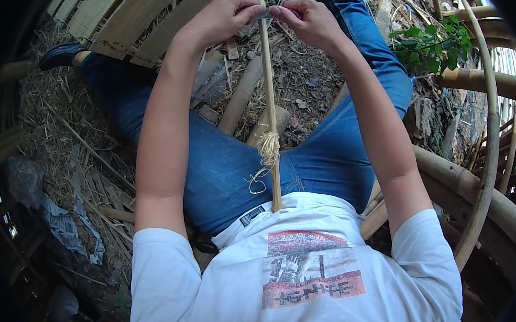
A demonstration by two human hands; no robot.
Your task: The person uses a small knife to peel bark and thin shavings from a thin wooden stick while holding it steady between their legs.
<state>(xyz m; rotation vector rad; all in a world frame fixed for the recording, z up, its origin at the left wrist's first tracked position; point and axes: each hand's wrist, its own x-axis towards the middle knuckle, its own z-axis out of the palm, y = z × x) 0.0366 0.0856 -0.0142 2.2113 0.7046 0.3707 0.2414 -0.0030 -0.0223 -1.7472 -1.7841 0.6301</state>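
Observation:
A long, thin bamboo stick (268, 82) runs from the far edge down to my lap, its near end against my shirt. Pale fibre strands (268, 148) are wound and knotted around its lower part, with loose ends hanging to the left. At the far part of the stick, my left hand (221, 20) pinches from the left and my right hand (313, 24) from the right. Between their fingertips a small, greenish, shiny strip (266, 14) crosses the stick. Something pink shows by the right fingers, too small to name.
Slatted wood or bamboo boards (134, 20) stand at the far left. Bamboo pieces (241, 96) lie on the ground between my legs. Thick curved bamboo poles (481, 181) rise on the right, near a green leafy plant (432, 46). Straw and crumpled plastic (61, 219) lie on the left.

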